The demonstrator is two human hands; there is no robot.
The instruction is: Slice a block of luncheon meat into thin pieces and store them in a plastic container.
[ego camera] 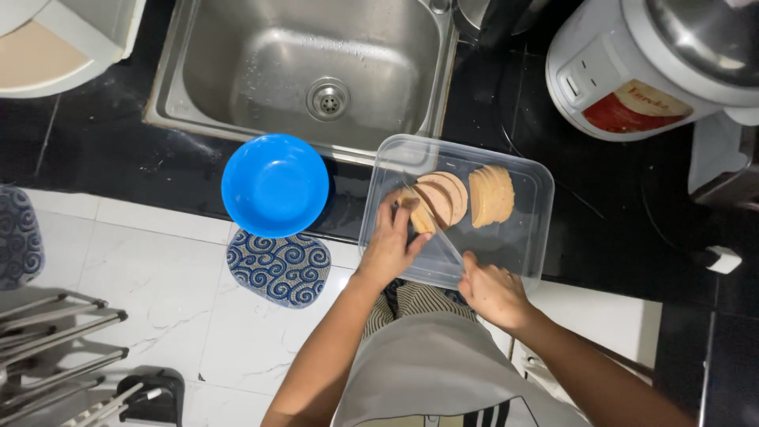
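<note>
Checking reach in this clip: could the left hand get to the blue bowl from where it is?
Probably yes. The left hand rests on the sausage block in the clear tray, and the blue bowl stands just beside the tray on the dark counter, with nothing between them.

A block of sliced sausage [439, 198] is being steadied by the left hand [391, 245] inside a clear plastic tray [526, 237]. A knife [439, 229] is being gripped by the right hand [490, 289] and pressed against the sausage. Cut slices [490, 194] are lying at three o'clock of the block. A blue bowl [274, 184] is sitting at nine o'clock of the tray, a steel sink [237, 63] at eleven o'clock.
</note>
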